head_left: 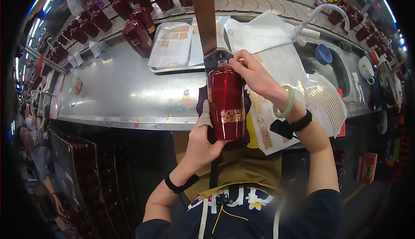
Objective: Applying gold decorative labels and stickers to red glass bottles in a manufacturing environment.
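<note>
A dark red glossy bottle [226,96] lies tilted in front of me, its clear neck pointing away. Gold patterned decals sit on its lower side, and thin bright red lines cross its middle. My left hand [203,146] is closed round the base and left side, with a pale cover on one finger. At the neck and shoulder, the bent fingers of my right hand [255,74] grip the bottle from the right; their tips are partly hidden. Beneath my right forearm lie decal sheets [263,126] with gold patterns. Dark cloth shows under the bottle.
A brown upright post [205,18] rises just beyond the bottle. Trays of decal sheets [171,44] and several red bottles [138,38] stand behind on the metal bench [129,92]. Right are a sink with a white faucet [320,12], a blue bowl [323,54] and fanned decal strips [326,103].
</note>
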### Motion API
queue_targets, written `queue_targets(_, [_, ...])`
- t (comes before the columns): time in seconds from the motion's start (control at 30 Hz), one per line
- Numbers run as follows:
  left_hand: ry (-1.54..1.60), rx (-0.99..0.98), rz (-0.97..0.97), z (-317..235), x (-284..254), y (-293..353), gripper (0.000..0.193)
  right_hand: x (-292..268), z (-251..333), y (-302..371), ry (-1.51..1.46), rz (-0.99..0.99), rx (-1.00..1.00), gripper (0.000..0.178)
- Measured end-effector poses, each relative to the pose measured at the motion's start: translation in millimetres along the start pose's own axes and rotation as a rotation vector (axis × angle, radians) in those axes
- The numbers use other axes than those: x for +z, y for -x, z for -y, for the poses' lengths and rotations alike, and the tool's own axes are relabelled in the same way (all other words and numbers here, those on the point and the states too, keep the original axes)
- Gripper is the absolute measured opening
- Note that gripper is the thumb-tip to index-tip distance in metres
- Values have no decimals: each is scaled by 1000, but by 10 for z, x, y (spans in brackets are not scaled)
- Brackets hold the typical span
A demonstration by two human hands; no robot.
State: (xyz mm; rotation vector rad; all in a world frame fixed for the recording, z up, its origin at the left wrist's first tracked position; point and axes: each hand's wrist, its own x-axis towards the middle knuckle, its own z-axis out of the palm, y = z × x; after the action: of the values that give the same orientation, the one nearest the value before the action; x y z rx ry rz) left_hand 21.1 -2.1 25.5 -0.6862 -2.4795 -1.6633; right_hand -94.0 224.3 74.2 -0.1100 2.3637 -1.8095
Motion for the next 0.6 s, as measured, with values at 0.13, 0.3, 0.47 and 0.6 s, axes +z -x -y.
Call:
queue_targets(0.13, [45,-78,39,68,-32,-176,76,37,-81,-202,-37,-64,-18,34])
queue_targets(0.3, [-181,51,-56,170,32,-207,100,-199,-423,-220,-227,23,-75,38])
queue_targets(0.47, [-30,-28,-82,156,107,-129,94,-1609,-1020,306,538,-338,-28,24])
queue_targets(0.6, [-145,8,-98,127,103,-151,87,-2971,-1370,890,985,-542,388,35])
